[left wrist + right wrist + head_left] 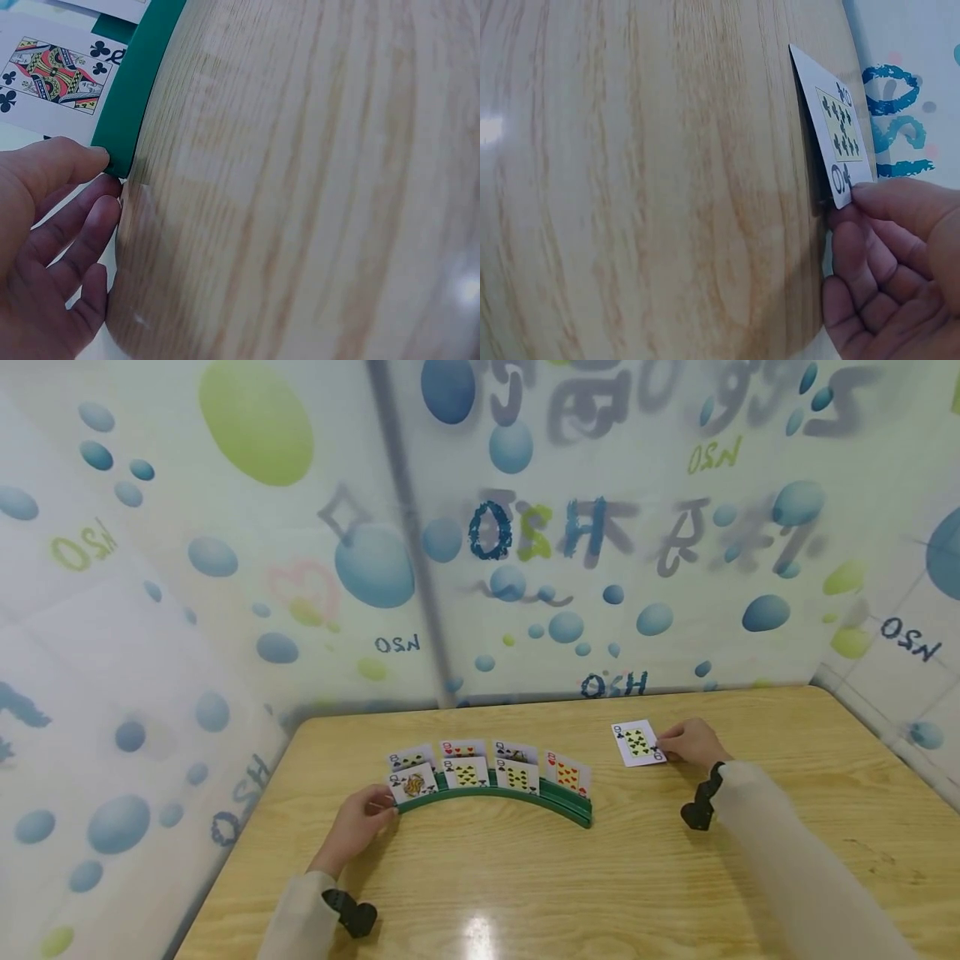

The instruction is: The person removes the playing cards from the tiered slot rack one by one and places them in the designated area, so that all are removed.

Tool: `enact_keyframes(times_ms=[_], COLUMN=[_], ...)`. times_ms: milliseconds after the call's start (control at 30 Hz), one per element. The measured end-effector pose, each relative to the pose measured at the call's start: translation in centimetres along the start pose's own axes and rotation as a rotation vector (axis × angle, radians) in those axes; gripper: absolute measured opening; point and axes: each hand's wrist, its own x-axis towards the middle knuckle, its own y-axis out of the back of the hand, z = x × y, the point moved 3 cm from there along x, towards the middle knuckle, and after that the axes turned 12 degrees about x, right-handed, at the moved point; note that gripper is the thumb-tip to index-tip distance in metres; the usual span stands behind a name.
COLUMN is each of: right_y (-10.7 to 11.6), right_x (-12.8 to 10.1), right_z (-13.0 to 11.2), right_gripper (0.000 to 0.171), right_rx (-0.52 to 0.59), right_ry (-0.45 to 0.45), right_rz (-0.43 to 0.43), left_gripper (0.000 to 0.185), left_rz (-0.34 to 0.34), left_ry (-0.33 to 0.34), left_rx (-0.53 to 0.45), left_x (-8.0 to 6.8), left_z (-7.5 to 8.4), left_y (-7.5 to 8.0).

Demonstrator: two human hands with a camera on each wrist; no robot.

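A curved green card holder [517,795] stands on the table with several playing cards upright in two rows. At its left end, my left hand [358,825] pinches the holder's tip, thumb on top and index finger against the end in the left wrist view. Nearest to that hand is the queen of clubs [56,71], in the front row. Off to the right, my right hand [693,743] pinches a nine of clubs [633,742] by its lower right corner between thumb and fingers. That card is tilted, its near edge raised over the wood in the right wrist view [836,124].
The light wooden table [480,868] has rounded far corners. Behind it hangs a patterned curtain [525,610] with blue and green drops, close to the table's far edge. Black bands [701,802] with small devices sit on both wrists.
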Motion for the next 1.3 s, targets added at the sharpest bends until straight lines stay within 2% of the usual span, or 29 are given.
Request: enact_keyframes(times_ms=[300, 700, 1000, 1300], right_y=[0.0, 0.7, 0.1, -2.0], right_x=[-0.6, -1.4, -3.7, -6.3], right_z=[-0.4, -0.8, -3.2, -5.5], right_gripper=[0.026, 0.031, 0.030, 0.022], right_rx=[0.012, 0.036, -0.001, -0.023], right_ry=[0.018, 0.024, 0.138, 0.338], right_rz=[-0.004, 0.034, 0.015, -0.055], left_gripper=[0.026, 0.025, 0.025, 0.024], left_rz=[0.007, 0.013, 0.009, 0.007], left_ry=[0.001, -0.002, -0.001, -0.008], left_rx=[-0.019, -0.002, -0.004, -0.010], left_x=[-0.1, -0.1, -0.2, -0.4], left_z=[0.0, 0.0, -0.1, 0.1], left_y=[0.0, 0.0, -0.2, 0.0])
